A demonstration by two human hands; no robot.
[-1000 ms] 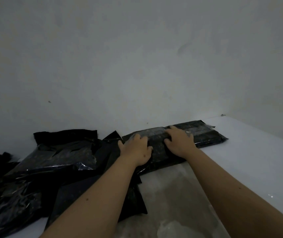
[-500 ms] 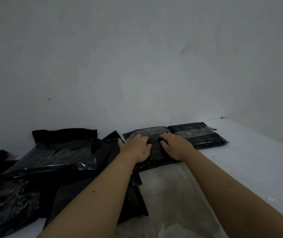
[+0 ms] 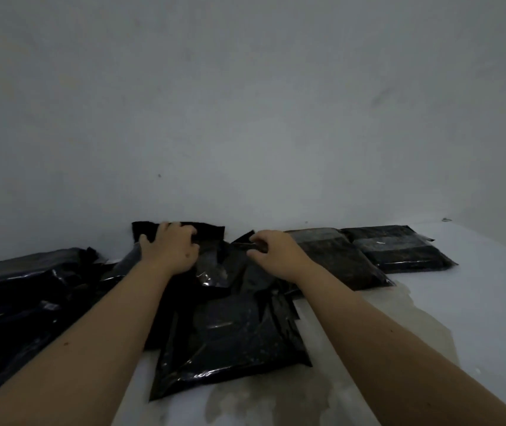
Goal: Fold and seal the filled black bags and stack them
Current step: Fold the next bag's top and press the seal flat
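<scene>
My left hand (image 3: 170, 249) grips the top flap of an unsealed black bag (image 3: 208, 233) lying against the wall. My right hand (image 3: 276, 253) pinches a black flap edge (image 3: 242, 239) at that bag's right side. Another filled black bag (image 3: 233, 339) lies nearer to me, between my forearms. To the right, two folded black bags (image 3: 337, 256) (image 3: 405, 250) lie side by side on the white surface (image 3: 476, 302), the left one overlapping the right one.
A heap of further black bags (image 3: 30, 290) fills the left side. A grey wall (image 3: 245, 118) rises right behind the bags. A pale stain (image 3: 383, 318) marks the surface on the right.
Both hands have left the folded bag on the right and moved left onto the unsealed bag by the wall, where they now grasp its flap. The camera view has turned left.
</scene>
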